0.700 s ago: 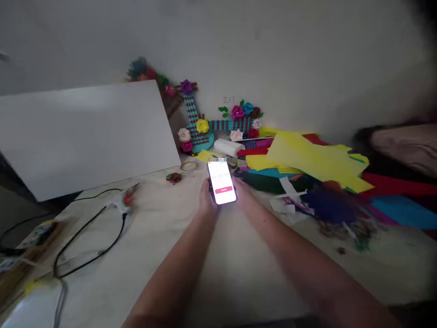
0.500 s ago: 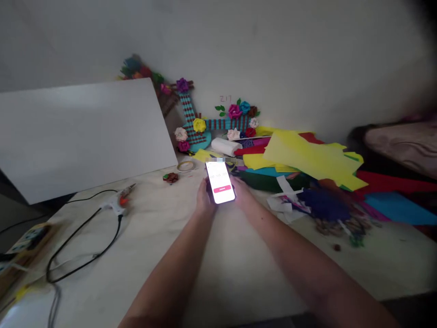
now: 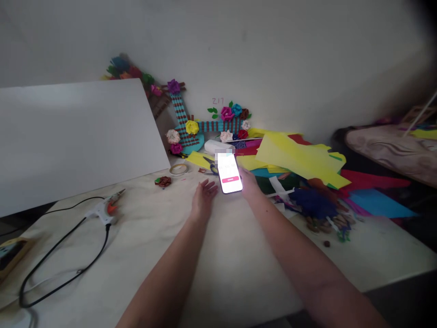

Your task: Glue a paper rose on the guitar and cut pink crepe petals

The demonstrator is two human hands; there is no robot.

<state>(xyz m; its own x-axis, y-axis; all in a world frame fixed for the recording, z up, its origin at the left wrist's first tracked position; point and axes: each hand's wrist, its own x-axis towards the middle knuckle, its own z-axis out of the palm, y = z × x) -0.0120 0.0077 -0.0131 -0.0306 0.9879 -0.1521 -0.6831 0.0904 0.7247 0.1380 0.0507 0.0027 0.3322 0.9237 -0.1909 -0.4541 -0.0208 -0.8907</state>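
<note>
A smartphone (image 3: 230,175) with a bright white screen and a red button on it is held upright over the table. My right hand (image 3: 250,183) grips its right edge, with the fingers partly hidden behind it. My left hand (image 3: 204,197) is apart from the phone, just left of it, fingers loosely spread and nothing in them. Behind the phone, blue-handled scissors (image 3: 213,167) lie partly covered. A roll of tape (image 3: 178,169) and a small brown flower with a green leaf (image 3: 163,181) lie left of my left hand.
A glue gun (image 3: 104,209) with a looped black cord lies at left, before a leaning white board (image 3: 75,141). Flower-decorated paper guitars (image 3: 182,118) stand by the wall. Yellow sheets (image 3: 297,157), blue paper (image 3: 382,203) and a dark blue scrap pile (image 3: 316,202) spread across the right.
My left hand has let go of the phone and opened beside it. The right hand still holds the phone. The view has shifted a little to the right.
</note>
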